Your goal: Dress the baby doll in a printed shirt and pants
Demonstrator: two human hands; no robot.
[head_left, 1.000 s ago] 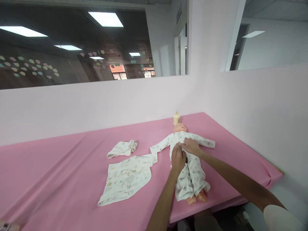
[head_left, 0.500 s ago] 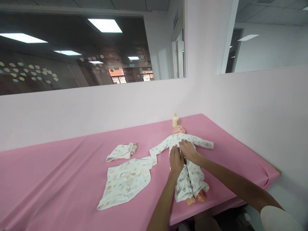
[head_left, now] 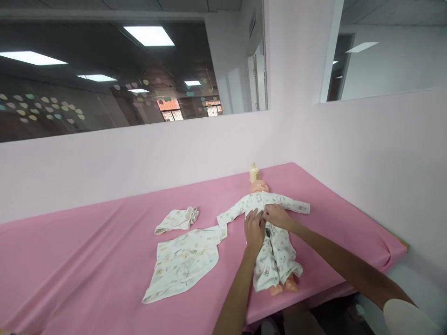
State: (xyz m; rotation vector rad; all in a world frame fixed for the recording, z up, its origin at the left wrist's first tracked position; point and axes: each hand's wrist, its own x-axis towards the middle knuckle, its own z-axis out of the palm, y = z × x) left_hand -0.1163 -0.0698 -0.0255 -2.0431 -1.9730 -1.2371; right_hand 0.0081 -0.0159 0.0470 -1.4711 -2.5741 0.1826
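Note:
A baby doll [head_left: 260,185] lies on its back on the pink table [head_left: 87,260], dressed in a white printed romper [head_left: 275,251]. Its bare feet stick out near the table's front edge. My left hand [head_left: 253,229] rests on the romper's front at the doll's belly, fingers pressed on the cloth. My right hand [head_left: 275,215] meets it from the right and pinches the romper's front edge at the doll's chest. The two hands touch at the garment's middle opening.
A spread white printed garment [head_left: 183,260] lies left of the doll, with a small folded cloth [head_left: 177,218] behind it. A cream feeding bottle [head_left: 254,173] stands by the doll's head. White walls close the table at the back and right.
Both hands shifted slightly along the romper's front, from the belly up toward the chest. The doll and the cloths stayed where they were.

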